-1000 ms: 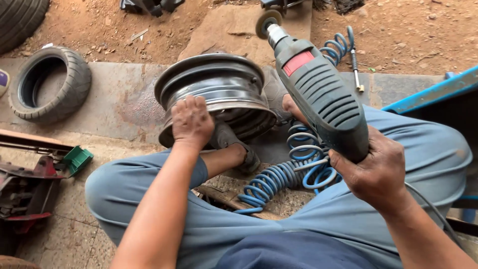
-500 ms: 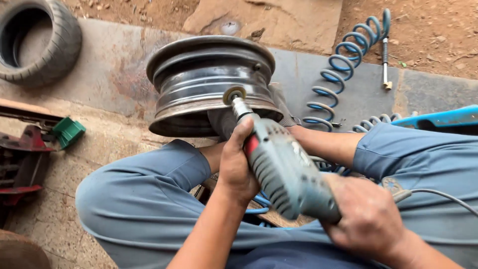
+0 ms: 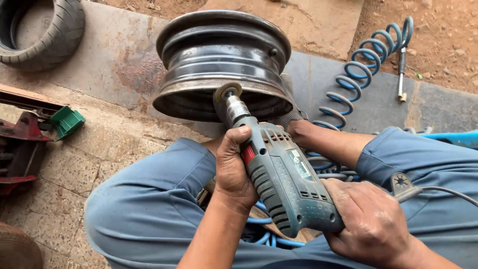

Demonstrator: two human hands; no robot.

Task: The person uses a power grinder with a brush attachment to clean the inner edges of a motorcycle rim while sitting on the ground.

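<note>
Stone paving slabs (image 3: 114, 144) run across the ground here, with bare red dirt beyond their far edge, and the person sits on them cross-legged in blue trousers. A dark steel wheel rim (image 3: 222, 60) stands on the slabs right in front of the knees, its lower lip close against a foot, so there is little room on the near side; the far side toward the dirt lies open. A tyre (image 3: 50, 35) sits at the far left corner, well apart, a red metal frame with a green block (image 3: 67, 121) lies along the left edge, and a blue coiled air hose (image 3: 366, 79) snakes away on the right, passing under the legs. The left hand (image 3: 234, 169) is clamped round the neck of the grey-green power drill (image 3: 284, 182), the right hand (image 3: 371, 224) closed on its rear grip. The round abrasive head (image 3: 228, 92) on the chuck sits at the rim's near lip; touching or not, I cannot tell. Compared with half a second back, the drill tip has come up slightly toward that lip, and both hands grip as before.
</note>
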